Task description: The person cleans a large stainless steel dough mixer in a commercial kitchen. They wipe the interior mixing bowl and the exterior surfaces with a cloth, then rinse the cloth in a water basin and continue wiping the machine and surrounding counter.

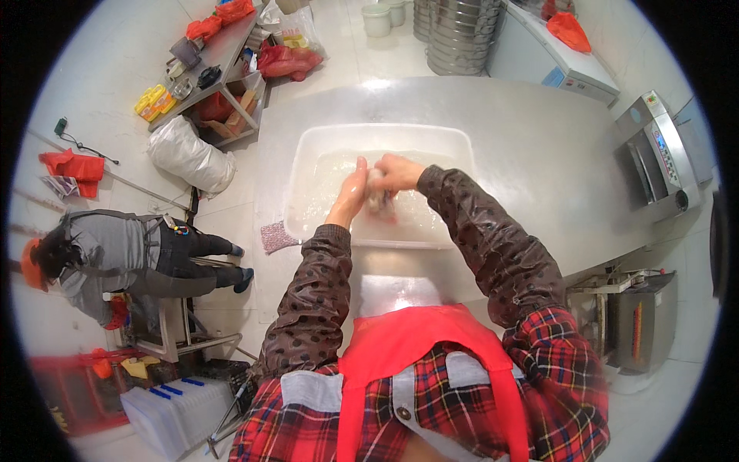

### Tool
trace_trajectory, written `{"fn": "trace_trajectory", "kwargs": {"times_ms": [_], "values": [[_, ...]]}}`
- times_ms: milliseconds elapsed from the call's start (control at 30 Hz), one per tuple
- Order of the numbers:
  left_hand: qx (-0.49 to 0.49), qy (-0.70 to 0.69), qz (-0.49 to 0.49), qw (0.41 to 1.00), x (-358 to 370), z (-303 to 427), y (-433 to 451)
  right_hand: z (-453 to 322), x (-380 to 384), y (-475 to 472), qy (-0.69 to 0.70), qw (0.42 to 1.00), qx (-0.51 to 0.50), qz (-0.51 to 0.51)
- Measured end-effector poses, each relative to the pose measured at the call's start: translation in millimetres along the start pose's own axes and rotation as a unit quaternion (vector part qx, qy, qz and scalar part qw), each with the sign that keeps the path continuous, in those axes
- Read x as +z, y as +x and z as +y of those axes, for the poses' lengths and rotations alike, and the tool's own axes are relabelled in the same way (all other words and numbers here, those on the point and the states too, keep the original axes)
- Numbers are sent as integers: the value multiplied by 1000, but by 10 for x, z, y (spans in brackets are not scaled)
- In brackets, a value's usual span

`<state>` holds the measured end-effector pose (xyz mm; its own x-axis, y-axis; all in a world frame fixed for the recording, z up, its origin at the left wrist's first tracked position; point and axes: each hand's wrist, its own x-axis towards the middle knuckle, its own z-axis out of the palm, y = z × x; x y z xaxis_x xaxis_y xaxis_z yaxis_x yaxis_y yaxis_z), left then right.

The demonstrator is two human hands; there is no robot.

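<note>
A white plastic tub (378, 130) holding clear liquid stands on a stainless steel table (519, 133). Over its middle, my left hand (351, 193) and my right hand (398, 173) come together around a wet, pale, blurred thing (378, 199), which may be a cloth. My right hand's fingers are closed on it from above. My left hand is against its left side, thumb pointing up. Which fingers of my left hand grip it is hidden. A pink-and-white mesh pad or cloth (279, 237) lies beside the tub's lower left corner.
A steel machine with a control panel (658, 156) stands at the table's right end. Behind the table are stacked steel steamers (462, 37) and a white chest freezer (548, 52). A side table with bags (222, 40) is at upper left. Another person (115, 248) works at far left.
</note>
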<state>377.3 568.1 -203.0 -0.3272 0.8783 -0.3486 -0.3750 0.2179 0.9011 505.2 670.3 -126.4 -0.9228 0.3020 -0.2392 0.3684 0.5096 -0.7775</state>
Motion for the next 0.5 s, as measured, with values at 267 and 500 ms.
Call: {"fn": "trace_trajectory", "kwargs": {"times_ms": [267,500], "values": [[-40,-104,-126,986,129,187,-284,-267,-483,-167,416,884,11,214],[15,-227,-208,951,63,284,-237,-242,-376,-513,25,985,-166,47]]}}
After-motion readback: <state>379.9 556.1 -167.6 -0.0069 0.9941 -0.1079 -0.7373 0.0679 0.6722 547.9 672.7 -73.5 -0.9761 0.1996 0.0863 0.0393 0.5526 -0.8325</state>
